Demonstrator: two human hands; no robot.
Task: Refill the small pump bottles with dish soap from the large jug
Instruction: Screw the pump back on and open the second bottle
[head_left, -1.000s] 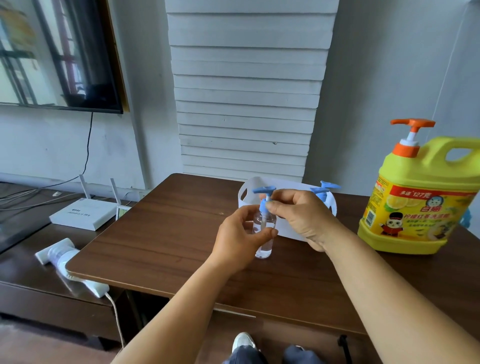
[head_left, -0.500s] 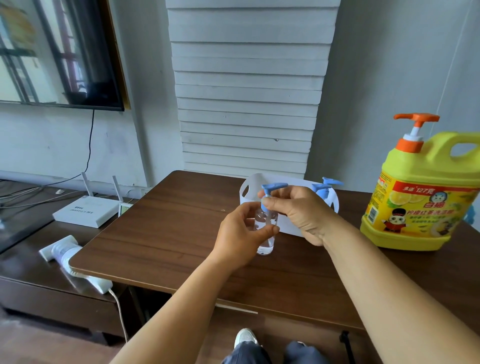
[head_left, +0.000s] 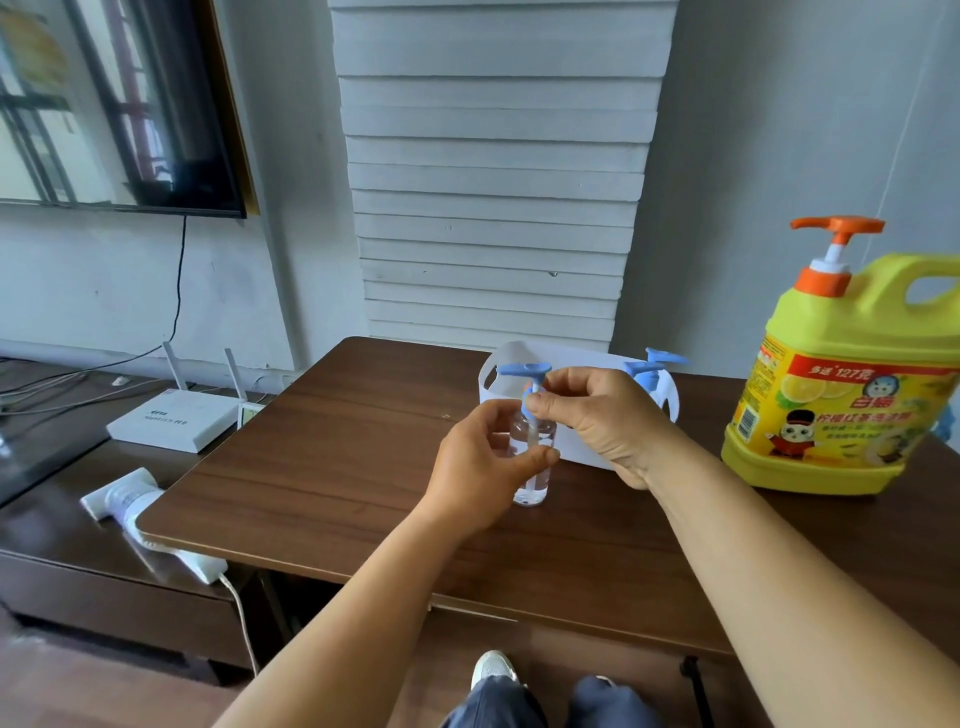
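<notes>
Two risks, largest first. Heavy yellow jug (head_left: 841, 384) at table's right, untouched. Small clear bottle (head_left: 532, 457) mid-table: left hand (head_left: 483, 473) gripping body, right hand (head_left: 597, 415) pinching blue pump collar (head_left: 529, 402). Could tip, or drip soap from dip tube.

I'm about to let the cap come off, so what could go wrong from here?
1. The bottle is small and clear, held only by the left hand; as the right hand twists the blue pump, it could slip or tip.
2. The dip tube may drip residue onto the table when lifted out.
3. The jug stands near the right forearm; a wide elbow move might knock it.
</notes>
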